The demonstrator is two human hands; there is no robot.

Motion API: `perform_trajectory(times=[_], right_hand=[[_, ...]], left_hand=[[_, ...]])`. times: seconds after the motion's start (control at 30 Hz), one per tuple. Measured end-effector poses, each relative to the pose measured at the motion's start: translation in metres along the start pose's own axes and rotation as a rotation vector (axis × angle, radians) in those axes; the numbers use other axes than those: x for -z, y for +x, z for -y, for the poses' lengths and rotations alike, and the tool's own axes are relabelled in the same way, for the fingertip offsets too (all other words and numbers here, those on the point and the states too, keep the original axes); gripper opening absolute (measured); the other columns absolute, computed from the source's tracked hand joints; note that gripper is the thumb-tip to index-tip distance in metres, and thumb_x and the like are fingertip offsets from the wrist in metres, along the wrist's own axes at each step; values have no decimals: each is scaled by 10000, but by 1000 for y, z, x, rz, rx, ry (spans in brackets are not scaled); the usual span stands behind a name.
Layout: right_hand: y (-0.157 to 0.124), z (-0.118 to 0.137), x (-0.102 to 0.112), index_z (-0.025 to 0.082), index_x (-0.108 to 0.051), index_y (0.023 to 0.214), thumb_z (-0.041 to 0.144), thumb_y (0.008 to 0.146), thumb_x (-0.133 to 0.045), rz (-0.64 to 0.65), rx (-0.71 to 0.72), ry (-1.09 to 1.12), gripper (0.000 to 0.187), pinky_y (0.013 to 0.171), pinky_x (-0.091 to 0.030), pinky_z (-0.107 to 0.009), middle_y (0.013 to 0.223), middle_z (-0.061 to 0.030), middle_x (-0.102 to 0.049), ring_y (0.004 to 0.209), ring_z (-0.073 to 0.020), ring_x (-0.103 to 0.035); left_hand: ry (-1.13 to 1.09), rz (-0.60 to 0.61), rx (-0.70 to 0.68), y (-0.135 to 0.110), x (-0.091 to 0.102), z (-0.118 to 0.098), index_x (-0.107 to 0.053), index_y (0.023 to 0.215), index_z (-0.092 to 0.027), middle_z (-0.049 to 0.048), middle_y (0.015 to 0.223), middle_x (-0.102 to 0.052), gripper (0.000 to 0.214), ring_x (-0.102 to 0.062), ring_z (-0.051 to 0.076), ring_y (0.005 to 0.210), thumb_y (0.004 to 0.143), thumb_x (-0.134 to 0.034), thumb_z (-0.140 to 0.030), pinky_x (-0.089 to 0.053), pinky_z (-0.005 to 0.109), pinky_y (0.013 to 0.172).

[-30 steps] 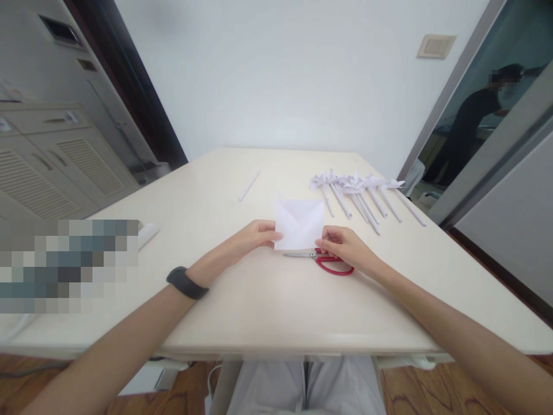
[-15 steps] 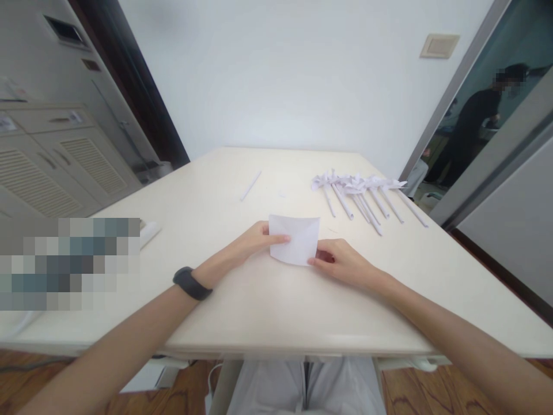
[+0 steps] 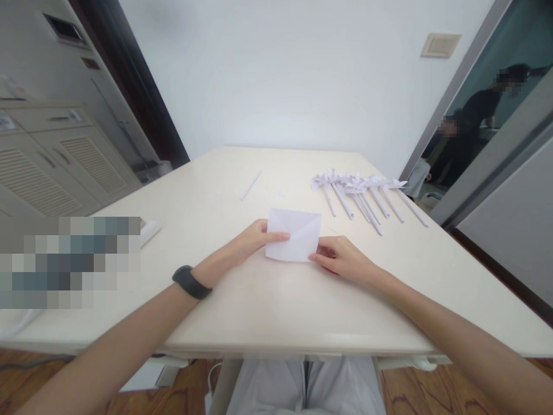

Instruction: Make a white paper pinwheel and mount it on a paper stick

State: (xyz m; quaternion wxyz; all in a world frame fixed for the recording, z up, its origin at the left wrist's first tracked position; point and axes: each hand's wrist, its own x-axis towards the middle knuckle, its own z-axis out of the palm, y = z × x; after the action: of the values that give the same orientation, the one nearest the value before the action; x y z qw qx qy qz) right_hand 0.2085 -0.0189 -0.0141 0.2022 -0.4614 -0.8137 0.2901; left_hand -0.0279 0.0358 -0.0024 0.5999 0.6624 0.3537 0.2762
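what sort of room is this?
Likely an indoor workroom, perhaps an office: a cream table bearing paper pinwheels, a louvred cabinet at left, and a wall switch.

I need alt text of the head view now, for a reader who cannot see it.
The left hand and right hand hold a white sheet between them over a pale table. Toward the far right lie paper pinwheels; a thin white stick lies farther left.

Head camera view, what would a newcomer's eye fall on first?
Probably the white paper sheet, held at the center between left hand and right hand. Next, the cluster of paper pinwheels farther back on the table, to the right. The dark wristband on the left wrist also stands out.
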Motion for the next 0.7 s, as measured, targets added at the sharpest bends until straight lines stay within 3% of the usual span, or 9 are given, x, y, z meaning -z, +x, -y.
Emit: perform_trajectory(times=[0.23,0.47,0.7], right_hand=[[2,-10,-1,153,-587,1162,320,926,-564,-30,23,58,291,793,-550,-397,1134,-79,-631,938,-196,-642],[2,-7,-1,169,-585,1179,320,927,-559,-54,62,161,295,822,-543,-408,1183,-82,-615,980,-209,-631],[3,-3,-1,157,-592,1160,322,927,-561,-92,63,269,287,816,-542,-409,1152,-80,-628,970,-206,-635]], left_hand=[[24,-29,-12,1,2,3,-620,1137,-133,96,1156,-664,307,-627,237,1074,886,-613,-310,-462,498,974],[94,-59,7,-1,-4,1,-675,1131,-180,94,1172,-706,474,-629,304,1112,696,-774,-340,-493,425,954],[113,-9,0,-2,-8,0,-682,1131,-192,87,1180,-705,498,-625,300,1130,664,-797,-323,-486,424,971]])
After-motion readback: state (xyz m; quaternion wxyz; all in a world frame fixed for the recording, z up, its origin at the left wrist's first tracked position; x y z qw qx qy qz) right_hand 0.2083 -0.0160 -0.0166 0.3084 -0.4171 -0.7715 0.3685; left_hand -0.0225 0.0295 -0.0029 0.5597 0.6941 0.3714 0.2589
